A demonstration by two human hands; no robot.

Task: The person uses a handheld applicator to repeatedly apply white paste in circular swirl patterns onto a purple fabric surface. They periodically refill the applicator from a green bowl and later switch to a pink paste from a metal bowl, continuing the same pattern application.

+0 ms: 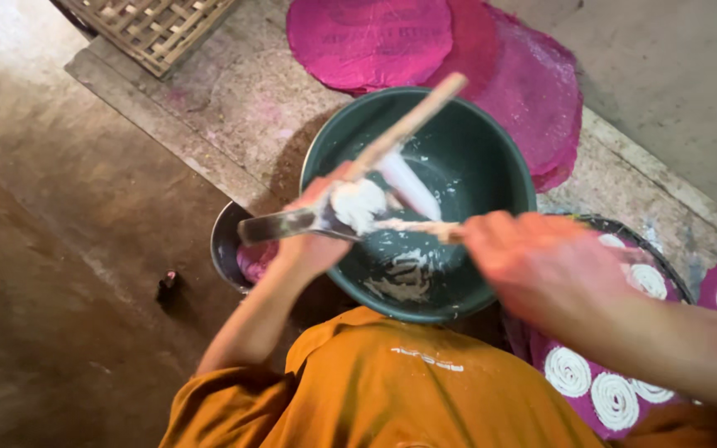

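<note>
Dirt floor, stone slab, pink cloths [491,58] behind. I see green bowl [458,158] in lap. Left hand [313,236] closed on metal scoop [292,222] with white dough [358,203]. Right hand [541,265] closed on wooden stick [412,226], scraping. Dough looks soft, sticky, so hold tools by handles.

**Inspector:** Any packages, labels, signs or screens in view?

**Assistant:** No packages, signs or screens. One printed marking only: the uppermost round magenta sheet [368,37], lying flat at the top centre of the view on a stack of like sheets, carries a faint darker print across its face.

**Inspector:** Shape and colour of that print?

**Assistant:** An arched band over straight lines, dark pink on magenta; too blurred to make out more. There is also a small pale mark [426,358] on the orange garment at bottom centre, a short whitish streak, indistinct.
</note>
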